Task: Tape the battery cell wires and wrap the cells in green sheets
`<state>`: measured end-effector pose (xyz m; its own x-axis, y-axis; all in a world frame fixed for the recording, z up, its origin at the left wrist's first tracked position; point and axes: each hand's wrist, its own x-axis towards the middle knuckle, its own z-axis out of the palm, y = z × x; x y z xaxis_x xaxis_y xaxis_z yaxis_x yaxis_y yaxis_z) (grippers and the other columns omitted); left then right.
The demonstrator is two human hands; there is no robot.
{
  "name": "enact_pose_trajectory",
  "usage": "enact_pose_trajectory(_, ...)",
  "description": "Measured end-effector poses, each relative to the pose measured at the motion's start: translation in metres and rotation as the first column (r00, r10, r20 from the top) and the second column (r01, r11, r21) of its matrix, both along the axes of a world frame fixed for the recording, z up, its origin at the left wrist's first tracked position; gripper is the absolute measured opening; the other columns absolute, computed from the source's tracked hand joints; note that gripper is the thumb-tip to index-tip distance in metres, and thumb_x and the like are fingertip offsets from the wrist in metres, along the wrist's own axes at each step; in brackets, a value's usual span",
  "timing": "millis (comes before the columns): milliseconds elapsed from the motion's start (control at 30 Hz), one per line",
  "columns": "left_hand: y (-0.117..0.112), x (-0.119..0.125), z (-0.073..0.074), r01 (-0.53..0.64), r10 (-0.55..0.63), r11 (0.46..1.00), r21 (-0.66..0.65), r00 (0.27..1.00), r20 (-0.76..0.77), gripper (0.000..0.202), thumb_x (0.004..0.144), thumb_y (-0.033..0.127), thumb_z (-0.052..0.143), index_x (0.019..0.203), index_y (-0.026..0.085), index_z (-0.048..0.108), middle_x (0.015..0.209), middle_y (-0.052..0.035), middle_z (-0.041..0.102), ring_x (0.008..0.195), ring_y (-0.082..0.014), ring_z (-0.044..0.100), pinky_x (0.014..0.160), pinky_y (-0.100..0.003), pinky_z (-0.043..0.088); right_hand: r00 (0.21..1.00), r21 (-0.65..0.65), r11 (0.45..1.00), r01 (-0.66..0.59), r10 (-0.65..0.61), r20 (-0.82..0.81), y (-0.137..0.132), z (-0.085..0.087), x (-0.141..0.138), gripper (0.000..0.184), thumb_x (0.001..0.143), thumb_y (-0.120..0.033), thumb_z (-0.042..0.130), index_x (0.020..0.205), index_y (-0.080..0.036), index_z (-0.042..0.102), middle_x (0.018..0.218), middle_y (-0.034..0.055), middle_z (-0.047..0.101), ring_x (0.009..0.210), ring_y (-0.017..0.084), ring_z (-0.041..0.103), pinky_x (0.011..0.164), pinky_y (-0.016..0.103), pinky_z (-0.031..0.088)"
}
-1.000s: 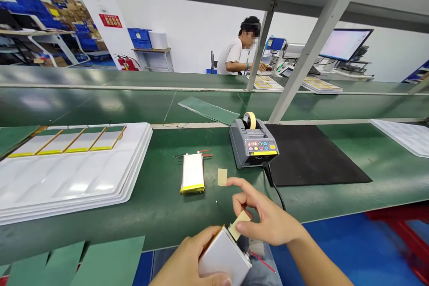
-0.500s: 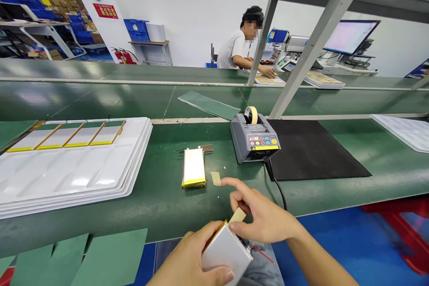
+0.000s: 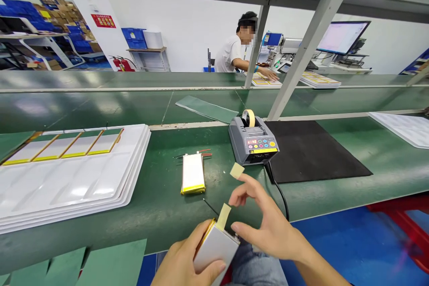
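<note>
Silver foil pouch cell [image 3: 216, 248] lies gripped in the left hand [image 3: 187, 260], a beige tape strip [image 3: 223, 216] touching its upper edge. The right hand [image 3: 264, 220] hangs open, fingers spread, pinching nothing, just below a small tape square [image 3: 237, 170]. On the green desk [image 3: 150, 196] sit one more cell [image 3: 193, 173], a grey tape dispenser [image 3: 253, 141], and stacked white trays [image 3: 67, 185] carrying four cells.
</note>
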<state>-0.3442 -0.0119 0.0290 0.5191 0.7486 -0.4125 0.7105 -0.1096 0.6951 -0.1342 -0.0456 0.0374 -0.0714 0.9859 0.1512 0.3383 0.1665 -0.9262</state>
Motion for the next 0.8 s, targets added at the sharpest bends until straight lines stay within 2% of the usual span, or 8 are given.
enact_pose_trajectory(200,-0.006,0.002,-0.009,0.048,-0.049,0.996,0.071,0.999,0.003,0.057,0.072,0.027,0.055,0.128,0.025,0.047,0.109,-0.0002,0.069,0.092,-0.0233,0.065,0.077,-0.025,0.047,0.999,-0.086,0.996,0.004,-0.007,-0.040,0.003,0.006,-0.004,0.071,0.073,-0.025,0.069,0.134,-0.025,0.032,0.087,0.0023,0.060,0.083,0.019,0.056,0.078,0.036,0.049)
enact_pose_trajectory(367,-0.009,0.004,-0.012,0.123,-0.113,0.986,0.113,0.990,-0.090,0.068,0.076,0.027,0.052,0.140,0.021,0.031,0.106,-0.0056,0.070,0.091,-0.0261,0.067,0.074,-0.027,0.047,0.995,-0.183,0.983,-0.013,-0.005,-0.101,0.004,0.004,-0.011,0.069,0.072,-0.026,0.071,0.131,-0.025,0.035,0.081,-0.0001,0.061,0.076,0.017,0.058,0.073,0.034,0.050)
enact_pose_trajectory(467,-0.009,0.005,-0.010,0.153,-0.136,0.980,0.127,0.982,-0.131,0.071,0.077,0.026,0.052,0.142,0.020,0.027,0.103,-0.0074,0.071,0.090,-0.0275,0.067,0.074,-0.028,0.047,0.985,-0.234,0.972,-0.040,-0.001,-0.173,0.000,0.000,-0.013,0.067,0.073,-0.023,0.070,0.131,-0.026,0.035,0.080,-0.0014,0.062,0.073,0.015,0.058,0.072,0.031,0.050)
enact_pose_trajectory(567,-0.008,0.005,-0.006,0.196,-0.180,0.976,0.098,0.972,-0.149,0.075,0.075,0.025,0.053,0.144,0.018,0.022,0.108,-0.0087,0.069,0.092,-0.0288,0.067,0.076,-0.029,0.046,0.966,-0.255,0.963,-0.085,0.017,-0.259,-0.004,-0.004,-0.012,0.065,0.074,-0.015,0.066,0.129,-0.028,0.035,0.081,-0.0035,0.062,0.072,0.013,0.057,0.071,0.029,0.049)
enact_pose_trajectory(667,-0.006,0.006,-0.005,0.237,-0.228,0.970,0.048,0.963,-0.140,0.079,0.074,0.025,0.053,0.145,0.017,0.019,0.112,-0.0090,0.067,0.097,-0.0304,0.064,0.078,-0.030,0.046,0.965,-0.249,0.963,-0.105,0.039,-0.258,-0.004,-0.008,-0.012,0.063,0.074,-0.010,0.064,0.127,-0.029,0.036,0.077,-0.0054,0.061,0.069,0.012,0.055,0.069,0.028,0.047)
enact_pose_trajectory(800,-0.004,0.005,-0.008,0.248,-0.245,0.967,0.056,0.968,-0.049,0.067,0.073,0.025,0.055,0.137,0.027,0.035,0.112,-0.0017,0.067,0.096,-0.0267,0.064,0.076,-0.027,0.046,0.981,-0.233,0.970,-0.062,0.016,-0.195,-0.004,-0.011,-0.013,0.064,0.075,-0.008,0.062,0.128,-0.029,0.034,0.075,-0.0063,0.061,0.069,0.012,0.054,0.071,0.029,0.046)
